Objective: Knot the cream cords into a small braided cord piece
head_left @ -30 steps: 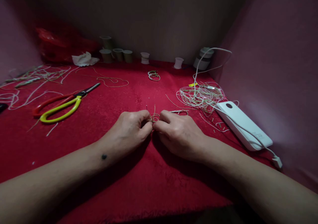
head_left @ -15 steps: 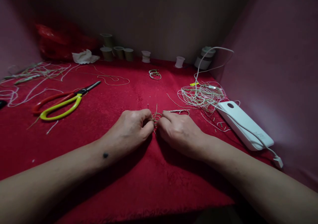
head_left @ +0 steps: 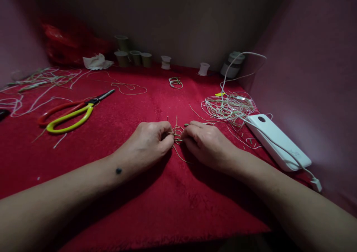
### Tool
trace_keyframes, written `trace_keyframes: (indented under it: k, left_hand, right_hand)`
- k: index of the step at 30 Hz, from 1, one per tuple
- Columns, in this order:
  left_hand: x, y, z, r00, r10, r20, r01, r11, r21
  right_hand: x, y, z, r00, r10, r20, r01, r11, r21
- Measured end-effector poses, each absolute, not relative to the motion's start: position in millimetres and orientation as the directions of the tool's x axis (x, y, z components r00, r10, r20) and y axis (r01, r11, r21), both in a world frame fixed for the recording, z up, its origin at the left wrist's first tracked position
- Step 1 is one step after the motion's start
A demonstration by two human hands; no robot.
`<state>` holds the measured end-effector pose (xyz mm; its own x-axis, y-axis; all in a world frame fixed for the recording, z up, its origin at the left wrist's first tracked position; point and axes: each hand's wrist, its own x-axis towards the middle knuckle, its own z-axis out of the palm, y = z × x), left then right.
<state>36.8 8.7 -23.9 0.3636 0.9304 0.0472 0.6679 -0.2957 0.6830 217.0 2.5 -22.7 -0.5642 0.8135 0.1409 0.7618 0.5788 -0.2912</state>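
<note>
Between my hands, a tan cord [head_left: 177,133] lies in small loops, with one loose end trailing toward me over the red cloth [head_left: 156,207]. My left hand [head_left: 153,138] is closed, thumb and forefinger pinching the cord's left side. Opposite it, my right hand [head_left: 208,144] has its fingertips pressed together on the right side of the loops. A short braided cord piece [head_left: 186,125] pokes out behind the right hand's fingers, mostly covered by them. The finer knotting is too small to make out.
Red-and-yellow scissors [head_left: 69,116] lie at left beside tangled threads [head_left: 41,80]. A cord tangle [head_left: 223,108] and a white power bank [head_left: 279,142] with a cable are at right. Several spools [head_left: 146,59] stand along the back; a small braided ring [head_left: 175,82] lies before them.
My right hand has moved slightly right, away from the left, showing more of the loops. A cord end now trails out toward me. The whole view has shifted a little.
</note>
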Motion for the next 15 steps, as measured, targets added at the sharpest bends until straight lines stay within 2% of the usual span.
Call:
trace_keyframes:
  k: [4, 7, 15]
  left_hand:
    - [37.2, 8.8, -24.1, 0.368, 0.928, 0.052, 0.665, -0.302, 0.683]
    - [37.0, 9.0, -24.0, 0.37, 0.927, 0.056, 0.667, -0.307, 0.679]
    - [37.3, 9.3, -23.0, 0.375, 0.926, 0.041, 0.679, -0.304, 0.668]
  right_hand:
    - [219.3, 3.4, -19.9, -0.553, 0.818, 0.158, 0.735, 0.569, -0.369]
    - [220.1, 1.1, -17.6, -0.591, 0.79, 0.165, 0.704, 0.605, -0.373]
    - [213.7, -3.7, -23.0, -0.605, 0.783, 0.145, 0.773, 0.621, -0.13]
